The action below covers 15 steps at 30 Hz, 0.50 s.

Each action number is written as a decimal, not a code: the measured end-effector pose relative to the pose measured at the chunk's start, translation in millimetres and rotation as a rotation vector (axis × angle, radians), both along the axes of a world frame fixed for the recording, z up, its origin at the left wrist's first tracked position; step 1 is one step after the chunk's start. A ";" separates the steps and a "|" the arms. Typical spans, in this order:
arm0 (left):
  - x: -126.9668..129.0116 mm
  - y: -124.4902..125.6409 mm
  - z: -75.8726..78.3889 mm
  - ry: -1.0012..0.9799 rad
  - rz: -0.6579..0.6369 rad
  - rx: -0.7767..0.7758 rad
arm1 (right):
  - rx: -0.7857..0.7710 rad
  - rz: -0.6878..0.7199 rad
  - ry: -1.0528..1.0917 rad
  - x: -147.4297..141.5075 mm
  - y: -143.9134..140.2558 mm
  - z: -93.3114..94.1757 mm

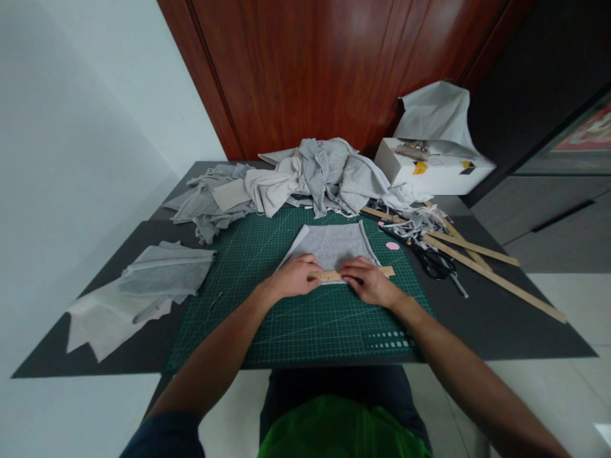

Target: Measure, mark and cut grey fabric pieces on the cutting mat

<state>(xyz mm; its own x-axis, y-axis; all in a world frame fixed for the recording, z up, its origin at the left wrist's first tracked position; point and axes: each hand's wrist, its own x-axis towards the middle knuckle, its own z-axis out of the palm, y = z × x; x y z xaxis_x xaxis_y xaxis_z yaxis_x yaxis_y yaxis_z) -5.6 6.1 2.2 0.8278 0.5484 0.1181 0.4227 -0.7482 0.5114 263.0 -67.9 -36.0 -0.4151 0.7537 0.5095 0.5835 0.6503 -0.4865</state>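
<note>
A short wooden ruler lies across the near edge of a piece of grey fabric, which is spread on a green cutting mat. My left hand is closed at the ruler's left end, fingers curled over it. Further right, my right hand has its fingers bent down onto the ruler and the fabric edge. The ruler's right tip sticks out past that hand. Both fabric sides look rolled or folded. My fingers hide part of the near edge.
Heaped grey and off-white cloth lines the back. Cloth pieces lie at left. On the right are black-handled scissors, long wooden strips, scraps and a pink oval piece. A white box stands behind them.
</note>
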 end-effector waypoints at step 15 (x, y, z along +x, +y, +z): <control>-6.4 14.7 -13.7 -0.101 0.047 -0.031 | 0.002 -0.007 -0.037 -2.7 -6.3 4.8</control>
